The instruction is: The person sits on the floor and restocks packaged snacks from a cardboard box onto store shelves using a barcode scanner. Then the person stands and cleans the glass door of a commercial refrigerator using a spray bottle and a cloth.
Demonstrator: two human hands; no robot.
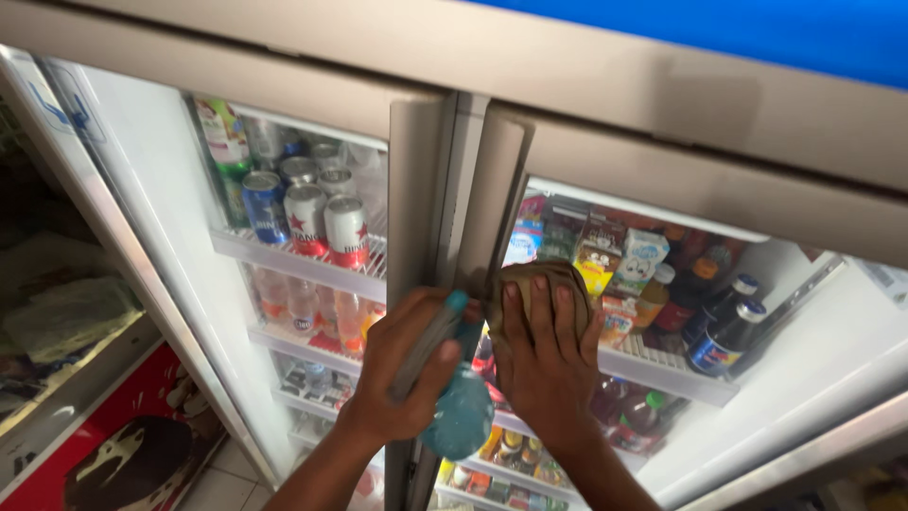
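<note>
The right hand (544,355) is laying its fingers (537,308) flat and close together on a brownish cleaning cloth (539,284), pressing it against the glass door (662,312) of the drinks fridge, right beside the grey door frame (492,189). The cloth is sitting under the fingertips and poking out past them toward 12 o'clock, so most of the wiping surface is ahead of the fingers, not under the palm.

The left hand (402,374) is wrapping its fingers (430,364) around the neck of a teal spray bottle (463,407), curled tight and gripping it, with the bottle's belly hanging at about 4 o'clock from the knuckles and its nozzle end up near 1 o'clock, almost touching the right hand.

My take on doing this bit well: keep the palm flat so the whole cloth is pushing evenly, work along the frame edge where grime collects, and keep the bottle angled away from the seam between the two doors so drips aren't running inside.

Further out, at 10 o'clock from the hands, red, white and blue drink cans (322,222) are standing on a wire shelf (293,260) behind the left door. At 2 o'clock, juice cartons (615,255) and dark soda bottles (724,331) are crowding the right side.
</note>
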